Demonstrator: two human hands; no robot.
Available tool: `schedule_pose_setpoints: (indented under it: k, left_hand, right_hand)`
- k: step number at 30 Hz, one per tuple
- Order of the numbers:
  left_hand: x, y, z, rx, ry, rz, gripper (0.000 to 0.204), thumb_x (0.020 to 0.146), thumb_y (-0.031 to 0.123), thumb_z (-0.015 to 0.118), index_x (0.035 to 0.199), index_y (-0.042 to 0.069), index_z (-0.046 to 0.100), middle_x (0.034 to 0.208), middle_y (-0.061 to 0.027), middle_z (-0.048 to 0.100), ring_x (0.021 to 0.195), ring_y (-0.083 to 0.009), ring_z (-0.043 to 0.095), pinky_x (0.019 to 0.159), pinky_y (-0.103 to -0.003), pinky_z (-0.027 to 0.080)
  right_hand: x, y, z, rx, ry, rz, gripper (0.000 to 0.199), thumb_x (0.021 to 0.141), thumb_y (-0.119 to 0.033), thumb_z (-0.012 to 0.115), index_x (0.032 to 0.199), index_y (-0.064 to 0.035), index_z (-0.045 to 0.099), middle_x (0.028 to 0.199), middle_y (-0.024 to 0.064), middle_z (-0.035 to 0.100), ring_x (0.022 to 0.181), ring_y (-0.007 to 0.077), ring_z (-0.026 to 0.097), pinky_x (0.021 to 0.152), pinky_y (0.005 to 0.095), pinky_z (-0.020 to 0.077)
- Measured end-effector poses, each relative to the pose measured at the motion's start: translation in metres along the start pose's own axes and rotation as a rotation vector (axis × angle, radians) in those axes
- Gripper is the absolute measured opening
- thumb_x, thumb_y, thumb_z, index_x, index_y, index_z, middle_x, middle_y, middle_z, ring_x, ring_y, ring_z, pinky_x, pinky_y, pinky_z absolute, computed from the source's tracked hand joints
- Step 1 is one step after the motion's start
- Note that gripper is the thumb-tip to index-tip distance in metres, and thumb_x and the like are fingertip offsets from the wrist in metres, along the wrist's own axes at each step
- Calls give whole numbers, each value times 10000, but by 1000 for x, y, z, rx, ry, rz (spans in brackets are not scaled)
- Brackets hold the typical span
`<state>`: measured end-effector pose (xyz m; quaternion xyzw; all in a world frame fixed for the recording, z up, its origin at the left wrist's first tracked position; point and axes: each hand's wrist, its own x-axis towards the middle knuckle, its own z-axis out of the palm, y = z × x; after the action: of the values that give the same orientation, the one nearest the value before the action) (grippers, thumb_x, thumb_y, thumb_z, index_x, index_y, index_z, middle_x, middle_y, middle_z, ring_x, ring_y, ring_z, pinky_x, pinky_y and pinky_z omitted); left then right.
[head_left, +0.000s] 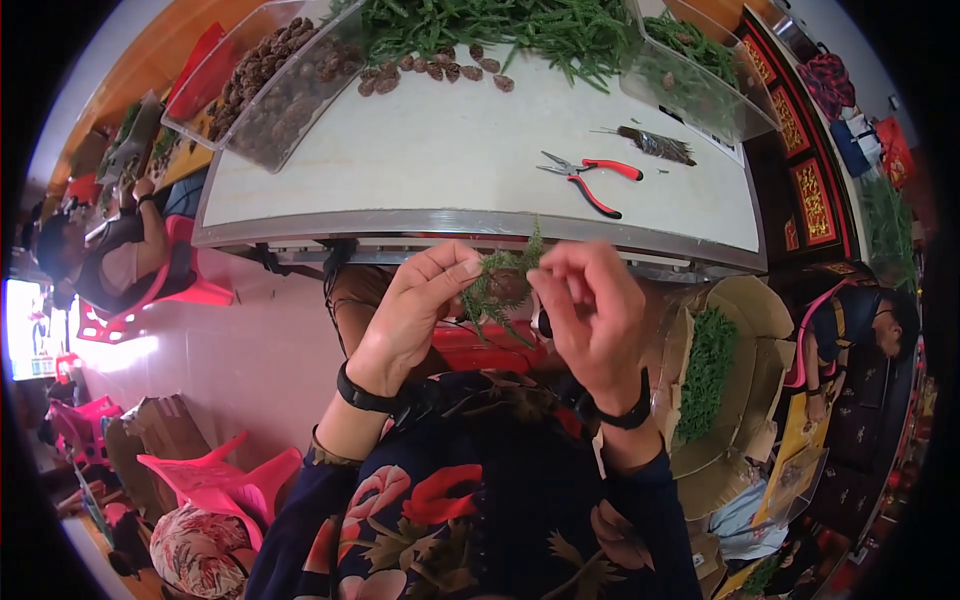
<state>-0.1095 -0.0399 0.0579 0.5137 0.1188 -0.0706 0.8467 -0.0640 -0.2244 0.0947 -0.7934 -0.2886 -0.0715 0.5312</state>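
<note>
Above my lap, just off the table's near edge, I hold a bunch of green needle-leaved sprigs [490, 300]. A brownish, rounded thing, possibly a pine cone, shows among the leaves. My left hand [415, 300] pinches the bunch from the left between thumb and fingers. From the right, my slightly blurred right hand [597, 310] has its thumb and fingers closed at the sprigs' edge. Red-handled pliers [580, 176] lie with jaws apart on the white table [420, 160]. Beside them rests a bundle of thin dark stems [657, 145].
Loose pine cones [437, 70] and a heap of green sprigs [490, 25] cover the table's far side. Clear bins hold pine cones [270, 85] at left and sprigs [690, 60] at right. A cardboard box [755, 360] of greenery stands right of me. Other people sit at both sides.
</note>
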Motion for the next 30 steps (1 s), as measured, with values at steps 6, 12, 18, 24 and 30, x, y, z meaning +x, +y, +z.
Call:
schedule_pose_setpoints:
  k: [6,12,18,24,30]
  left_hand:
    - [4,0,5,-55,-30,-42,105,961,197,585,896,116,603,778,101,547,651,16,463,560,-161,340]
    - [-1,1,9,-86,35,8,96,966,189,574,904,117,588,794,92,550,677,10,480,568,-160,354]
    - [0,-2,8,-95,27,30,95,968,186,572,901,118,581,806,81,550,691,4,490,571,-160,361]
    - [1,-2,10,-164,-1,7,103,965,182,575,892,110,578,791,75,548,680,-2,495,565,-160,367]
    - [1,-6,8,-59,40,37,107,967,175,575,914,84,595,782,61,566,682,-11,511,560,-165,384]
  right_hand:
    - [-20,16,13,-212,5,-87,198,799,-29,728,970,-35,626,667,34,558,522,140,486,489,267,391]
    - [-17,23,27,-193,35,-141,247,780,-48,748,999,-37,634,680,58,588,520,166,529,471,297,399]
    - [-22,21,29,-187,17,-51,268,781,-74,752,1021,-44,636,643,43,597,517,178,533,478,305,409]
    - [-21,24,27,-267,28,-139,237,798,-79,740,1013,-50,642,626,55,616,509,174,547,468,296,408]
    - [-25,23,29,-127,13,7,230,803,-79,734,1012,-47,643,641,63,632,503,194,561,476,308,426]
